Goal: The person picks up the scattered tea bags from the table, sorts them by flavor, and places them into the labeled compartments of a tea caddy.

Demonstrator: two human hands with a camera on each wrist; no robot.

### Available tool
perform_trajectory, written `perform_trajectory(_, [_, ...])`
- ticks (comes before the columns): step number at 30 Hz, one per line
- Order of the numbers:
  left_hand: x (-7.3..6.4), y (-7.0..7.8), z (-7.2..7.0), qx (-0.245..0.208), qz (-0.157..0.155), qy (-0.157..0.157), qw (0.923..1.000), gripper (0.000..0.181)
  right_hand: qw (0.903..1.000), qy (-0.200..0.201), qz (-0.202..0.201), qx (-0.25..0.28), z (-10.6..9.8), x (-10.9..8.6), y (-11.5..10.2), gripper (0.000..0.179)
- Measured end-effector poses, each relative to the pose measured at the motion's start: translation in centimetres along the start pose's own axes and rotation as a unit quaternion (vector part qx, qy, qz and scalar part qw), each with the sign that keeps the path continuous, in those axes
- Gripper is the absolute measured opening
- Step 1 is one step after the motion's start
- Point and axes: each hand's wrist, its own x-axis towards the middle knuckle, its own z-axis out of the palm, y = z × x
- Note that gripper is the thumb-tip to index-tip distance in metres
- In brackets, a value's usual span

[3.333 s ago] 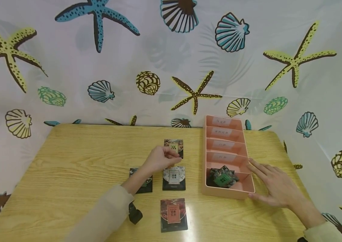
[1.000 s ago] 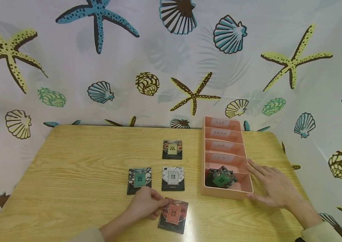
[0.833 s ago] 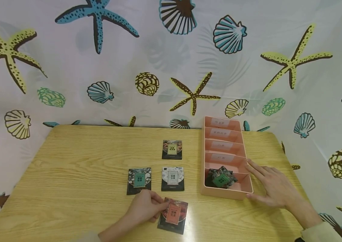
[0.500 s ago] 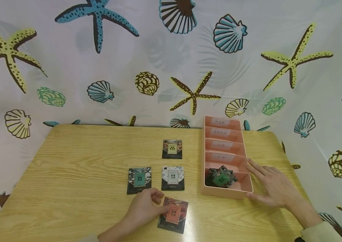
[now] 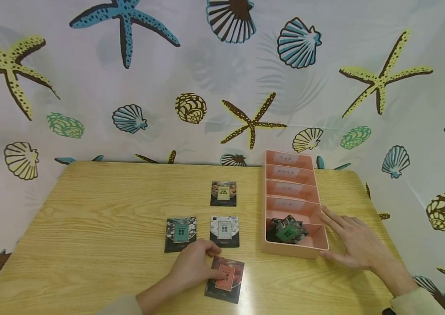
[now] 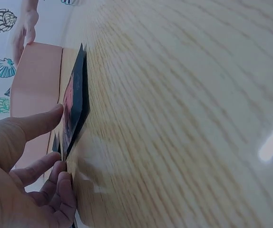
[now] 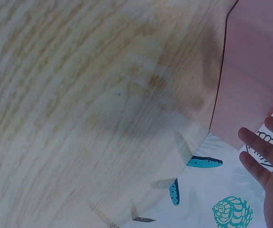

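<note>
In the head view a tea sachet with a red label [image 5: 226, 284] lies slightly turned on the table. My left hand [image 5: 191, 264] holds it at its left side: the thumb lies on its face, and the other fingers curl at its edge in the left wrist view. My right hand [image 5: 354, 240] rests with spread fingers against the right side of a pink divided box [image 5: 293, 253]. Green-labelled sachets [image 5: 288, 232] lie piled in the box's nearest compartment. The compartments behind carry white paper labels.
A white sachet [image 5: 224, 232] lies just behind the red one, with a yellow-labelled sachet [image 5: 223, 194] farther back. To their left lies a green-labelled floral sachet [image 5: 181, 235]. A curtain printed with shells [image 5: 128, 118] hangs behind the wooden table [image 5: 100, 210].
My left hand came from the yellow-labelled sachet to the red one, which has turned slightly. Its thumb has slid from the corner farther onto the label. The right hand stays at the box.
</note>
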Motion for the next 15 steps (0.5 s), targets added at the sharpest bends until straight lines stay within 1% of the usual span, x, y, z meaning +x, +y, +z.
perform_trajectory(6, [0.35, -0.08, -0.05, 0.009, 0.002, -0.008, 0.9999, 0.050, 1.0000, -0.006, 0.003, 0.001, -0.03, 0.06, -0.05, 0.098])
perform_trajectory(12, [0.47, -0.22, 0.14, 0.016, 0.006, -0.010, 0.9998, 0.043, 0.9999, -0.014, 0.008, 0.003, -0.03, 0.05, -0.02, 0.099])
perform_trajectory(15, [0.53, -0.18, 0.11, 0.017, 0.003, -0.016, 0.9997, 0.041, 0.9999, -0.015, 0.008, 0.004, -0.05, 0.05, -0.04, 0.098])
